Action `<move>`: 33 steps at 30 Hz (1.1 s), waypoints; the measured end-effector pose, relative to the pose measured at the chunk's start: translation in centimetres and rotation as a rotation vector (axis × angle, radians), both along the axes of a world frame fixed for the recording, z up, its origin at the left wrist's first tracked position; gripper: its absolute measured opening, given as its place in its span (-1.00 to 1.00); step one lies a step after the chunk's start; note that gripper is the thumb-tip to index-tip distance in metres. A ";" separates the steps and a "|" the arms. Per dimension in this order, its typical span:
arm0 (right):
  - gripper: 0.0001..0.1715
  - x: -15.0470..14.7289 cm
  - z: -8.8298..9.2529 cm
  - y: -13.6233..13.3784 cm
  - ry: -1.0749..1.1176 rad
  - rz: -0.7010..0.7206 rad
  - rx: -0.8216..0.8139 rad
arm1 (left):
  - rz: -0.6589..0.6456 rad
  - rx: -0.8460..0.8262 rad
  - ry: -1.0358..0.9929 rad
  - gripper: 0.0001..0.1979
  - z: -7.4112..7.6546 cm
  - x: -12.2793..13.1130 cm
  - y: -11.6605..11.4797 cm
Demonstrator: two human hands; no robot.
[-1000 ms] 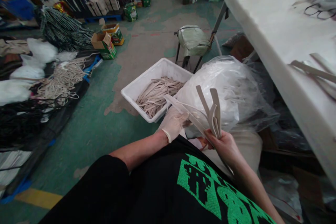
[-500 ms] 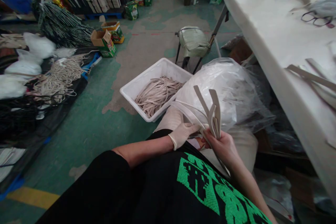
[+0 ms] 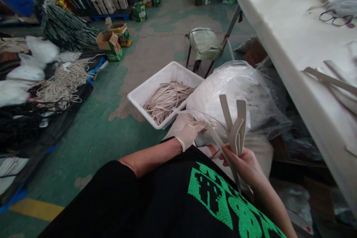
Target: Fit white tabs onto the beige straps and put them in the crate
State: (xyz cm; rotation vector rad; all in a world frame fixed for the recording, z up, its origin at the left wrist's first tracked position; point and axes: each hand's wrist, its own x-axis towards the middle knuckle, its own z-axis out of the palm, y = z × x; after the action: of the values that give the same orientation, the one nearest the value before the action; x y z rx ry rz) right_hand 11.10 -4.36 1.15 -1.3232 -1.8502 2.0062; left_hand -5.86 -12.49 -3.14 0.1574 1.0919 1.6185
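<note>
gripping pale straps (image 3: 236, 134), two hands (image 3: 189, 134) (image 3: 242, 167)

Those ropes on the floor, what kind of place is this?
Probably a workshop, maybe making bags. A white crate holds beige straps, pale cord lies heaped on the floor, and flat stacks sit on a blue pallet.

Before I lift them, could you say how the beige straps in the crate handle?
Floppy, probably: the beige straps curl loosely in the white crate. Likely light, being thin. Ends stand up from the right hand, so slightly springy.
</note>
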 end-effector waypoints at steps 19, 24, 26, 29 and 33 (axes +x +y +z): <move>-0.38 0.5 -1.1 -0.3 -0.050 -0.049 0.132 | -0.265 -0.029 -0.025 -0.34 -0.4 2.9 -0.3; -0.50 0.2 -1.0 -0.1 -0.011 -0.103 0.184 | -0.268 0.019 -0.003 -0.50 0.6 3.4 -0.2; -0.59 0.9 -1.3 0.0 0.034 -0.186 0.242 | -0.261 0.055 -0.062 -0.53 1.2 2.6 -0.3; -0.70 2.0 -1.8 -0.1 0.140 -0.270 0.321 | -0.270 0.037 -0.209 -0.56 1.6 1.3 -0.5; -0.75 2.6 -1.7 -0.7 0.180 -0.163 0.342 | -0.219 -0.033 -0.363 -0.68 0.6 0.6 -0.2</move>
State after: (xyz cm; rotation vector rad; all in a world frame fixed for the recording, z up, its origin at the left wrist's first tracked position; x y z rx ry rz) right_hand 13.73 -5.02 -0.56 -1.1176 -1.8322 1.5841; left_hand -5.22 -12.66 -2.51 -0.0384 0.7914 1.3667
